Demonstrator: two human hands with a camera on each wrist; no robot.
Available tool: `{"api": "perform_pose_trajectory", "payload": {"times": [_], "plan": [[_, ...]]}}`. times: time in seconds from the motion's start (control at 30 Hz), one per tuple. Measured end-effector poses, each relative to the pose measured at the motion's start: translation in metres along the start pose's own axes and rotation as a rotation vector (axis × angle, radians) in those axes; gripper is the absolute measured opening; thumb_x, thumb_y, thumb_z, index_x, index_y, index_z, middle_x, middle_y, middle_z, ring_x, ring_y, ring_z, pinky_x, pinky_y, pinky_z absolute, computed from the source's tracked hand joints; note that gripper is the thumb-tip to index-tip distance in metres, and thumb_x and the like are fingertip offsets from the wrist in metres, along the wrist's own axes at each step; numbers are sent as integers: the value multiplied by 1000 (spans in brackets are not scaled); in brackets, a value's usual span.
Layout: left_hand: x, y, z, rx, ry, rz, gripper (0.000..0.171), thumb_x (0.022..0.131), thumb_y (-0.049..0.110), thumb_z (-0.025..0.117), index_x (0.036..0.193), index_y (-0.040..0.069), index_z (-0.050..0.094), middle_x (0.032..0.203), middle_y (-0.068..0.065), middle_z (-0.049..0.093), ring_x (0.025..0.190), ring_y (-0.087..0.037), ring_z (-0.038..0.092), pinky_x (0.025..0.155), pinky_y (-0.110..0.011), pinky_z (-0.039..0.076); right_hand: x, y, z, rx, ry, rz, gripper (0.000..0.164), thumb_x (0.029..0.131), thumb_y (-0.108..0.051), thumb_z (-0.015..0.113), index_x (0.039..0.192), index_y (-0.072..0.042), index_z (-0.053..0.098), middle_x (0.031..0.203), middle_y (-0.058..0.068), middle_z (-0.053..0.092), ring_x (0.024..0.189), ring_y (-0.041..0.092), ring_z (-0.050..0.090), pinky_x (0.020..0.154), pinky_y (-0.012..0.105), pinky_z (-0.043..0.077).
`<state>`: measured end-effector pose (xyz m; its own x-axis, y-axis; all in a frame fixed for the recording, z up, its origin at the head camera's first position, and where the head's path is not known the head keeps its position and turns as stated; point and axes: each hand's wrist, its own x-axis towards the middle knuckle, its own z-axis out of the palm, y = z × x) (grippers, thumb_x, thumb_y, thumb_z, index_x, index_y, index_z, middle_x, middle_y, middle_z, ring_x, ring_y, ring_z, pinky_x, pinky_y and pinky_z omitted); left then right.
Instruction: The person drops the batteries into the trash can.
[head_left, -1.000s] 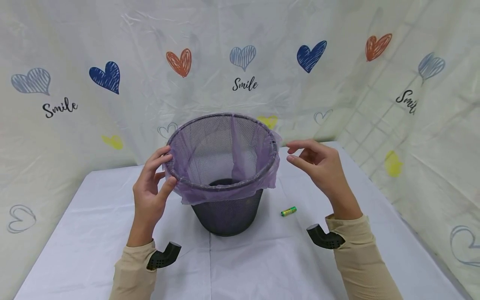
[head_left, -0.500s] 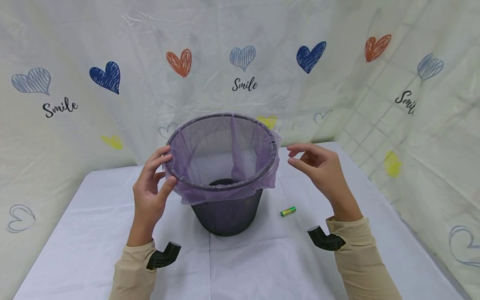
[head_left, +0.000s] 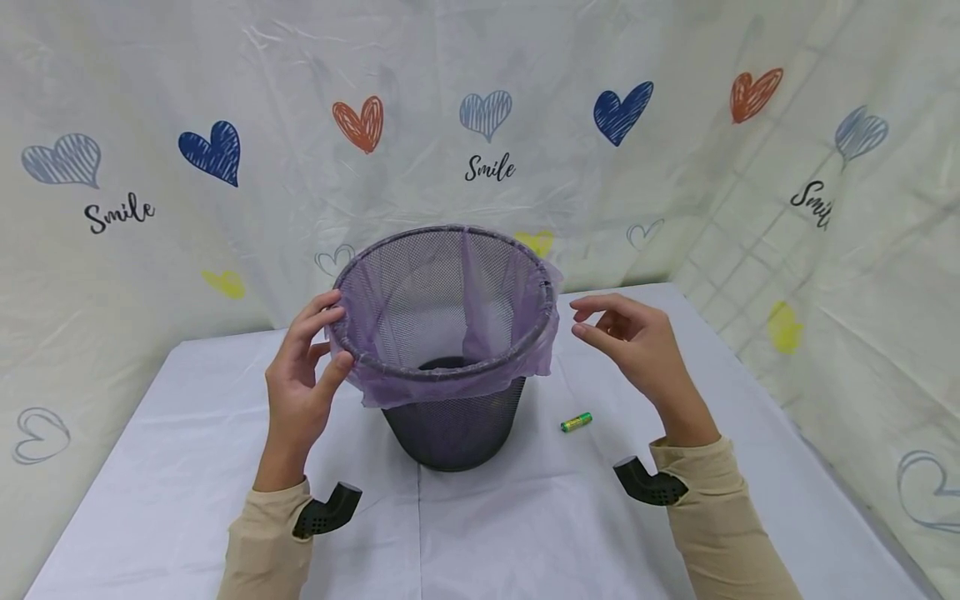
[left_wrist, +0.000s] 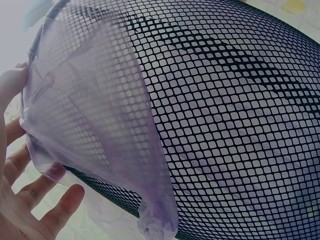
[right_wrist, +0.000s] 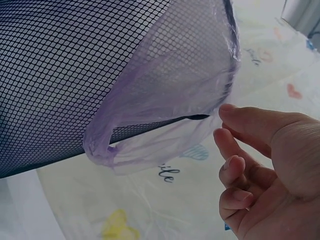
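A black mesh wastebasket (head_left: 453,433) stands on the table, lined with a thin purple bin bag (head_left: 438,387) folded out over its rim. On the rim's left side rest the spread fingers and thumb of my left hand (head_left: 300,383); in the left wrist view some fingertips lie behind the sheer bag. My right hand (head_left: 637,337) is held just right of the rim, its fingers loosely bent and nothing between them. In the right wrist view, the thumb and index fingertip of my right hand (right_wrist: 270,165) are close beside the bag's loose edge.
One green-and-yellow battery (head_left: 576,422) lies on the white tablecloth (head_left: 510,533), to the right of the wastebasket. Behind the table hangs a pale sheet (head_left: 420,50) printed with hearts and lettering. Each sleeve carries a black wrist device (head_left: 327,510).
My right hand has dropped slightly, with a wider gap between thumb and index finger. My left hand, the wastebasket and the battery keep their places.
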<state>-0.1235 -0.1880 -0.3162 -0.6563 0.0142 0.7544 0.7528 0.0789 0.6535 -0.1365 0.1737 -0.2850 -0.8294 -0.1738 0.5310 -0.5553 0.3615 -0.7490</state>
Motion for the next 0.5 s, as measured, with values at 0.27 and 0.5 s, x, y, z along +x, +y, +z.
{"api": "perform_pose_trajectory", "payload": {"times": [0.27,0.5], "plan": [[1,3,1,0,0,-2,43,83,2,61,122,-11,47,138,-21,41,131,-28,36,89,-23,44,-2,4,2,5,-9,7,25,79,-1,66,105,-2,65,86,9,63,58,15,49,52,20,41],[0,-6,-2,6,1,4,44,84,5,62,123,-9,48,138,-20,42,131,-29,36,88,-24,44,-4,8,4,35,-17,14,26,79,0,66,105,-1,65,85,10,62,57,18,50,51,20,41]]}}
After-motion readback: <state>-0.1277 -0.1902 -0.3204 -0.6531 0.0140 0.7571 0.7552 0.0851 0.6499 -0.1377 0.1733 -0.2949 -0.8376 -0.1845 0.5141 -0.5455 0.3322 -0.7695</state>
